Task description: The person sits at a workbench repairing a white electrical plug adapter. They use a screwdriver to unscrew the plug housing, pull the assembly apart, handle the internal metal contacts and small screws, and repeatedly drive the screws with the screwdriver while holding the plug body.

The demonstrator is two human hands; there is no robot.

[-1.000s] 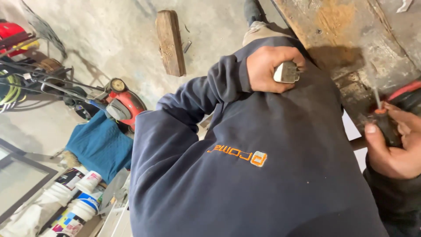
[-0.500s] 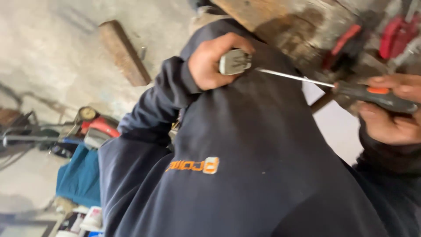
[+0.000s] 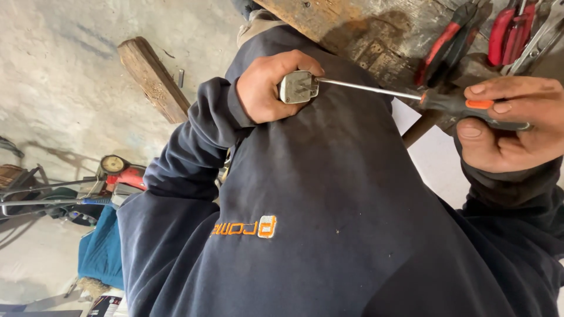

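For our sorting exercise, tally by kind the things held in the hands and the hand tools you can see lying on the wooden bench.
Screwdriver, in the right hand: 1
Grey electrical plug, in the left hand: 1
Red-handled pliers on the bench and: 2
Total: 4

A grey concrete floor (image 3: pixel 64 76) carries a weathered wooden block (image 3: pixel 151 77) and a red mower (image 3: pixel 117 174) beside blue cloth (image 3: pixel 100 252). Above, the worn wooden bench (image 3: pixel 352 26) (stained, rust-coloured) holds red-handled pliers (image 3: pixel 511 29).
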